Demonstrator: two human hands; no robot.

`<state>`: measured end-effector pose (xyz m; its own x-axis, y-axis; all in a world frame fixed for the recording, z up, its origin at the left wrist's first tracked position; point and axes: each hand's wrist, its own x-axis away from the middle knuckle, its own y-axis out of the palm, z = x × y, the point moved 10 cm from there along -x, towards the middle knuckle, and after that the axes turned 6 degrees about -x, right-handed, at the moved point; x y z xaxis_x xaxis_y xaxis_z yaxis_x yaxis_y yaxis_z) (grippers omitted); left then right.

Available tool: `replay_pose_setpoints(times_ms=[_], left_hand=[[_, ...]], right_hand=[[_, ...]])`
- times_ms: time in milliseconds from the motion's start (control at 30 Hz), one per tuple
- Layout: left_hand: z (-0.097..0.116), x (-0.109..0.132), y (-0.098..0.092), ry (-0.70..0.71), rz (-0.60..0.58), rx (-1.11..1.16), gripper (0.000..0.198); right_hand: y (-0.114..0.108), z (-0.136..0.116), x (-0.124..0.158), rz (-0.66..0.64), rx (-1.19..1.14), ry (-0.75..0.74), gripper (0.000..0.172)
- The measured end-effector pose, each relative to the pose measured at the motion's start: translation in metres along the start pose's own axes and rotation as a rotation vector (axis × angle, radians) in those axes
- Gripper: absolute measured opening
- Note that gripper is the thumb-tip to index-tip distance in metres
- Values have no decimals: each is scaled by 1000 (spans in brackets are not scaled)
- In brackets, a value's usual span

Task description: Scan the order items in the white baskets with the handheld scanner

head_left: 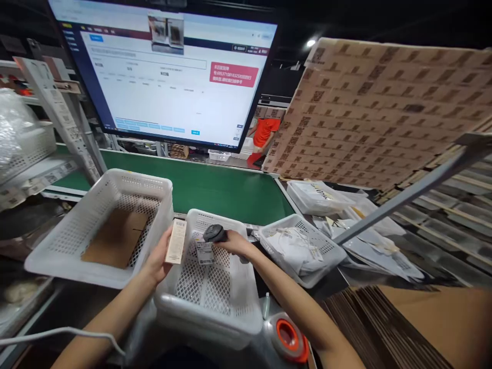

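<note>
Clamping a slim pale carton [176,242] between thumb and fingers of the left hand [157,256], apparently leaving its barcoded end bare for reading. Gripping a black handheld scanner [215,233] in the right hand [233,242], closed around the handle, probably keeping the head free for aiming. Holding carton and scanner near each other but apart, the former by the left rim of a white perforated basket [207,316], the latter above its interior, near a printed label [205,252]. Flanking that with a bigger basket [79,225] bearing brown cardboard [115,236] and another [329,248] bearing white packets [290,246], likely keeping both reachable. Facing a monitor [154,110] above a green conveyor belt [230,192], presumably for easy glancing.
</note>
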<state>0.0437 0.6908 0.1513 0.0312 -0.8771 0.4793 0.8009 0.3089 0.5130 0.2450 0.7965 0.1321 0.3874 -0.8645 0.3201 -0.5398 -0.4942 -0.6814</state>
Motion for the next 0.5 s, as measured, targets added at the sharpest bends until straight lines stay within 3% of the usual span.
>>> replay_pose_setpoints(times_ms=[167,233,300,400,500], left_hand=[[-12,-14,-6,-9,45,-79,32],[-19,-23,-11,12,19,-132,29],[-26,-30,-12,42,-45,-212,37],[-33,-33,-11,106,-140,-379,68],[-41,-32,-16,153,-130,-587,85]], right_hand=[[-18,-54,68,111,-123,-360,34],[-21,-70,92,126,-157,-469,31],[-21,-74,105,126,-154,-478,28],[-20,-67,115,105,-160,-450,29],[-19,-52,125,85,-191,-422,31]])
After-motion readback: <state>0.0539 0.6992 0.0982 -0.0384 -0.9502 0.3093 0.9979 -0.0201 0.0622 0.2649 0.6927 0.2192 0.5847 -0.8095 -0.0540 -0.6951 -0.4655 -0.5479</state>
